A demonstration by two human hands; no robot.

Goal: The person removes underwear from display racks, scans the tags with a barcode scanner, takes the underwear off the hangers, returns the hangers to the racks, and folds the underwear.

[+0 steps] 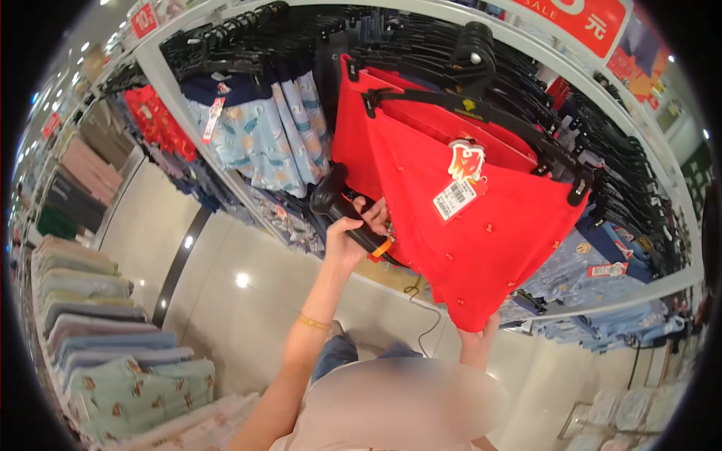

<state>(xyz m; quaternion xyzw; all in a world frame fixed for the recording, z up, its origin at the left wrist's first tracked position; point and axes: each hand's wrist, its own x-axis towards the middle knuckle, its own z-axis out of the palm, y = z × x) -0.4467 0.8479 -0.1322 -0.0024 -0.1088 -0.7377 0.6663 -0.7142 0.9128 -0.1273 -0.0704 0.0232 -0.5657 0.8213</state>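
Observation:
My left hand is closed around a black handheld device with an orange band at its lower end, shaped like a garment steamer. Its head is close to the left side of a pair of red shorts clipped to a black hanger. A white price label and a cartoon-shaped tag hang from the waistband. Lower right, my right hand grips the bottom corner of the red cloth, its fingers partly hidden behind the fabric.
A white-framed rack holds many hanging garments, including light blue patterned shorts. A dark cord runs down to the tiled floor. Folded clothes line the lower left. A red sale sign tops the rack.

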